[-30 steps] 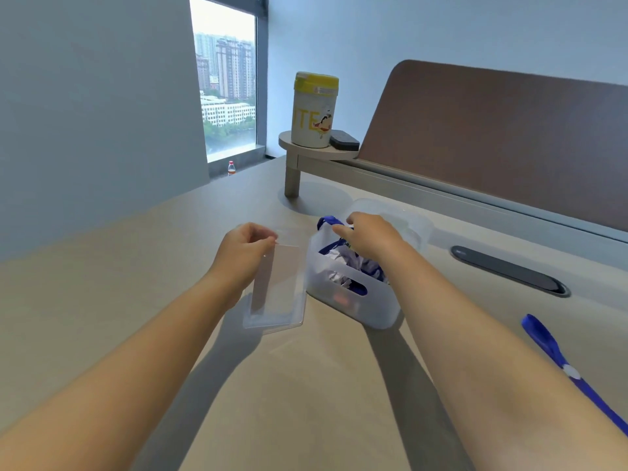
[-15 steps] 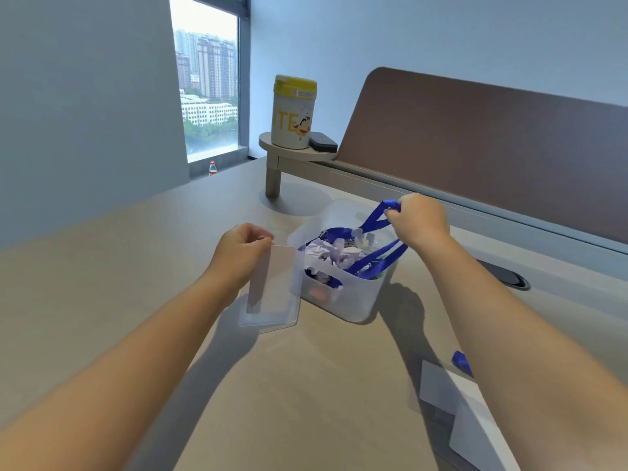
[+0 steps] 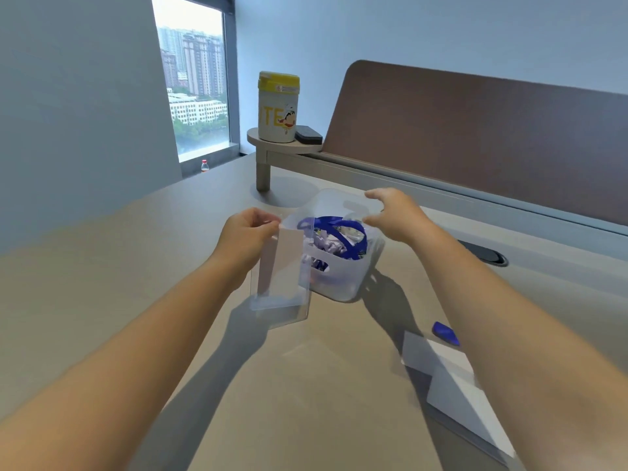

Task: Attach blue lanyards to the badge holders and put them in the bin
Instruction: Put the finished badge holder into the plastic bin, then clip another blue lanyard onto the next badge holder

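The left hand (image 3: pixel 246 232) pinches the top edge of a clear badge holder (image 3: pixel 282 277), which hangs upright above the surface (image 3: pixel 136 283), just left of the translucent bin (image 3: pixel 343 277). Blue lanyards (image 3: pixel 336 232) lie coiled inside that bin. The right hand (image 3: pixel 397 215) hovers over the bin's far rim, fingers spread and holding nothing. More badge holders (image 3: pixel 452 385) lie under the right forearm.

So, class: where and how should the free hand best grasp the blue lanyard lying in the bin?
Probably pinch the arched loop of the blue lanyard, coming from above with the open right hand: the loop rises to the bin rim, and the top is open.
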### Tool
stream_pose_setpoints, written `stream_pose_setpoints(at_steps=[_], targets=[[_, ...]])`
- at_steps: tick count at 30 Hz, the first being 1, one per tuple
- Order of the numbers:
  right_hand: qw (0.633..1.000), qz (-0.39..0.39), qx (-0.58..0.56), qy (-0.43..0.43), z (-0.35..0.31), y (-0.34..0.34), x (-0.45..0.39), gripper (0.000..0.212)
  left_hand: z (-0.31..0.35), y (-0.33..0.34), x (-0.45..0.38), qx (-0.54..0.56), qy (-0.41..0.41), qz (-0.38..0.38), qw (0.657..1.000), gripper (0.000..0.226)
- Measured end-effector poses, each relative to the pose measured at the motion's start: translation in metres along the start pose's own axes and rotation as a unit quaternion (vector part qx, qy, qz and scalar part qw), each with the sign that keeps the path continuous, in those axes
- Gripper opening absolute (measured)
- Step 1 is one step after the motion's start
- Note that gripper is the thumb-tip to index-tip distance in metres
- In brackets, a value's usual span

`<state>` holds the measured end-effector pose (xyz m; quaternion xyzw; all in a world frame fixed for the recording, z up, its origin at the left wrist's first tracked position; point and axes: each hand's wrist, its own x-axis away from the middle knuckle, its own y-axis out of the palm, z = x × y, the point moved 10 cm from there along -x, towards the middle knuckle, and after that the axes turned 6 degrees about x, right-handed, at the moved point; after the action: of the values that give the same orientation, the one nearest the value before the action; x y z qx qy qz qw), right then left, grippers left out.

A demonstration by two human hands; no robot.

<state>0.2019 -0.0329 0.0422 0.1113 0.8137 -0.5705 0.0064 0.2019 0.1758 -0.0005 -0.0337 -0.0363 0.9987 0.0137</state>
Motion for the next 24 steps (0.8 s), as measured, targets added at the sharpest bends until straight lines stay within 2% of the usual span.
stream_pose_setpoints(at_steps=[4,12,20,24], targets=[[0.999,0.027,-0.018,0.02,0.033,-0.03,0.053,0.036,0.009,0.026,0.031,0.017,0.014,-0.02,1.0,0.009],[0.991,0.02,-0.064,0.118,0.123,-0.034,0.169,0.03,0.008,0.108,0.105,0.014,0.017,-0.1,0.995,0.01],[0.976,0.025,-0.013,0.216,0.224,-0.042,0.254,0.029,0.003,0.201,0.164,0.022,0.013,-0.174,0.984,0.016],[0.968,0.024,0.048,0.245,0.267,-0.045,0.285,0.038,0.0,0.246,0.179,0.022,0.002,-0.219,0.975,0.024]])
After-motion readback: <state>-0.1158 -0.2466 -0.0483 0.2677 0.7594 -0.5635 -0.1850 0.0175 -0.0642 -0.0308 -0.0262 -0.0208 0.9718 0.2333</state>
